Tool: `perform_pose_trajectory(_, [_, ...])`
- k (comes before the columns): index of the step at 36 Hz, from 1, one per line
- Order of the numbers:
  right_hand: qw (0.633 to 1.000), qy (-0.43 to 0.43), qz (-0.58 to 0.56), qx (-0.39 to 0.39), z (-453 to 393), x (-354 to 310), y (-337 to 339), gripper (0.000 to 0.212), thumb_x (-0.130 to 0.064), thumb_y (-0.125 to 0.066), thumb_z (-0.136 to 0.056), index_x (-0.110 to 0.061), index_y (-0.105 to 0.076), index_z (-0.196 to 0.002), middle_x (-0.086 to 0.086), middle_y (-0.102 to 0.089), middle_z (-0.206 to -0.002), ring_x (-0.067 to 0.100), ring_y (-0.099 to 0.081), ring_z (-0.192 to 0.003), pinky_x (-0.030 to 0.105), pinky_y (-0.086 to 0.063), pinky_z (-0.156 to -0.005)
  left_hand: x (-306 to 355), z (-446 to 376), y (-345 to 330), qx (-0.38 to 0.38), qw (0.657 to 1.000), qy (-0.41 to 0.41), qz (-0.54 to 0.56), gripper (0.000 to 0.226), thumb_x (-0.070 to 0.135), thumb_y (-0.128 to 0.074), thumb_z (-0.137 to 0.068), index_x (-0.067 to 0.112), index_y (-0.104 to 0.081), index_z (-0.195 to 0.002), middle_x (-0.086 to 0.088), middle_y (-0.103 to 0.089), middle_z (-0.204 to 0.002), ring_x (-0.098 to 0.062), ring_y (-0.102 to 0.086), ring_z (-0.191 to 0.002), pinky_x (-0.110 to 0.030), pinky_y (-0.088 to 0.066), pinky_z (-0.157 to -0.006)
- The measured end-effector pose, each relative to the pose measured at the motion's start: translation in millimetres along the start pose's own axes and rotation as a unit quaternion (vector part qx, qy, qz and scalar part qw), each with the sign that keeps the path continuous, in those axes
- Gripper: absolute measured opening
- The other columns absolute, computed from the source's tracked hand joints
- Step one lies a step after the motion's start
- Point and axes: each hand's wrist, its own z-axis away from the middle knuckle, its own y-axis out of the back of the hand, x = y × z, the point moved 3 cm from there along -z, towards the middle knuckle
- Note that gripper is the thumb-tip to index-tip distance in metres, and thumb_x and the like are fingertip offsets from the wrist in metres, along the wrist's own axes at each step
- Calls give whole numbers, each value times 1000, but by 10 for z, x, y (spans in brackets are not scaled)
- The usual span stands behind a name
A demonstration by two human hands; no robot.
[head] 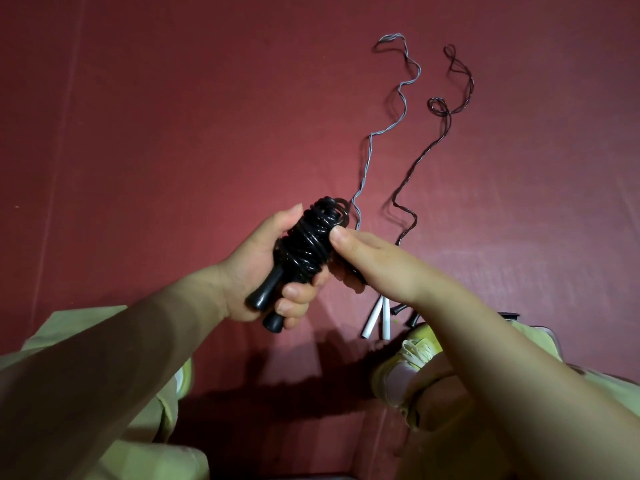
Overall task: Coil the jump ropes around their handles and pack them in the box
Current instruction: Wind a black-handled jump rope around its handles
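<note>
Two hands meet over a red floor. Left hand grips a pair of black handles with black rope wound around them in a thick bundle; its fingers curl round the handles' lower part. Right hand pinches the bundle's side with thumb against the coils. Beyond the right hand, a grey rope and a dark rope trail loose across the floor, their white handles lying just under the right wrist. A yellow-green shoe sits near those handles.
</note>
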Motion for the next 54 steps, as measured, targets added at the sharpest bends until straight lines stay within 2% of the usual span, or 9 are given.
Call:
perform_pose_trajectory(7, [996, -60, 57, 42, -18, 19, -7, 55, -52, -25, -98, -21, -50, -60, 10, -43, -61, 20, -38, -59, 32, -35, -62, 29, -42, 11, 123, 991, -17, -41, 74, 81, -33, -59, 9, -48, -68, 0, -34, -42, -16, -32, -33, -25, -34, -47])
perform_pose_trajectory(10, [993, -87, 55, 54, -56, 76, -8, 62, -59, -25, -94, -17, -53, -58, -8, -39, -44, 17, -37, -48, 32, -38, -58, 24, -63, 37, 151, 987, -32, -54, 79, 85, -27, -60, 9, -50, -67, -2, -36, -44, -16, -33, -34, -27, -33, -49])
perform_pose_trajectory(20, [987, -103, 72, 96, -71, 70, 9, 66, -61, -31, -95, -17, -33, -47, -1, -29, -46, 19, -35, -49, 56, -54, -78, 33, -72, 65, 188, 981, -25, -50, 83, 82, -16, -81, 8, -51, -65, -4, -38, -46, -19, -34, -37, -28, -32, -51])
perform_pose_trajectory(25, [989, -116, 31, 92, -75, 78, -14, 62, -53, -31, -99, -6, -64, -75, -5, -44, -49, 17, -46, -46, 39, -54, -65, 68, -105, 133, 239, 961, -83, -114, 80, 79, -21, -83, 9, -57, -68, -7, -42, -47, -20, -36, -36, -28, -33, -47])
perform_pose_trajectory(30, [987, -149, -1, 57, -43, 83, -52, 67, -60, -24, -97, -5, -62, -100, 6, -51, -70, 21, -50, -54, 34, -48, -63, 44, -89, 153, 291, 925, -97, -226, 65, 76, -29, -72, 28, -68, -55, -2, -50, -51, -18, -42, -42, -24, -36, -45])
perform_pose_trajectory(35, [985, -160, -9, 56, -25, 83, -68, 54, -59, -25, -98, -16, -58, -91, 8, -53, -77, 21, -49, -55, 34, -47, -64, 54, -94, 193, 313, 897, -103, -293, 65, 75, -31, -71, 18, -61, -66, 3, -53, -53, -16, -44, -48, -24, -34, -46])
perform_pose_trajectory(45, [983, -156, -32, 93, -74, 116, 15, 66, -62, -30, -96, -3, -59, -104, 8, -55, -73, 23, -49, -59, 35, -46, -62, 51, -93, 140, 178, 972, -83, -131, 40, 43, -31, -97, 9, -52, -94, -5, -52, -66, -15, -46, -55, -29, -39, -58])
perform_pose_trajectory(50, [980, -169, -45, 92, -61, 122, 49, 57, -61, -31, -96, -13, -60, -93, 4, -59, -68, 17, -50, -49, 28, -47, -54, 77, -64, 227, 257, 929, -121, -238, 42, 54, -59, -83, 12, -58, -88, 2, -63, -70, -11, -54, -59, -32, -44, -64])
perform_pose_trajectory(54, [981, -175, -1, 84, -67, 154, 50, 61, -62, -29, -96, -11, -62, -91, 3, -59, -64, 13, -48, -42, 23, -43, -49, 98, -65, 274, 274, 895, -102, -337, 44, 54, -54, -79, 17, -60, -101, 8, -66, -83, -5, -59, -65, -25, -47, -62])
